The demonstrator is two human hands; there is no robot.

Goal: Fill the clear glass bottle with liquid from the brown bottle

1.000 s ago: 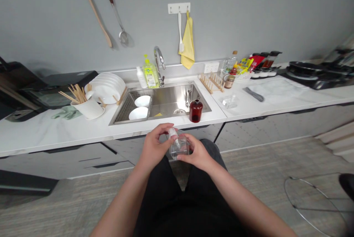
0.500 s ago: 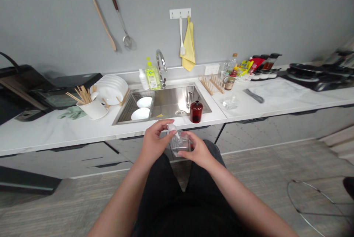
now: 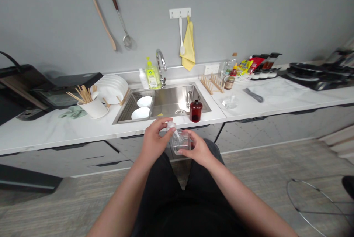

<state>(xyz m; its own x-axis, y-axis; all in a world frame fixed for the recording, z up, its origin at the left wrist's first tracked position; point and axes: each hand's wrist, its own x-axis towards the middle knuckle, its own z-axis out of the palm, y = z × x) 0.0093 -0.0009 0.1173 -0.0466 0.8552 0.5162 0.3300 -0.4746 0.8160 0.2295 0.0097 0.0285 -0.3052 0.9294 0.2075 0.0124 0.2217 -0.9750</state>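
In front of the counter's edge, my left hand (image 3: 156, 137) pinches a white pump head (image 3: 171, 124) between thumb and fingers. The pump's lower part slants down toward a clear plastic container (image 3: 182, 143); whether it reaches inside is hard to tell. My right hand (image 3: 197, 149) grips this container from its right side, with the thumb low on the near face. Just beyond my hands, an amber-red bottle (image 3: 195, 111) stands upright on the counter by the sink's front right corner. Its narrow neck is uncapped.
Behind is the sink (image 3: 177, 96), with two white bowls (image 3: 140, 113) in a wire basket. A yellow-green soap bottle (image 3: 152, 76) stands by the faucet (image 3: 160, 67). Clear plastic packaging (image 3: 229, 101) and a small wooden rack (image 3: 212, 83) are to the right, a white utensil holder (image 3: 94, 108) to the left.
The view has shifted slightly. My left hand has drawn the white pump head a little up and left from the clear container, and more of the pump shows. The amber-red bottle stays put.
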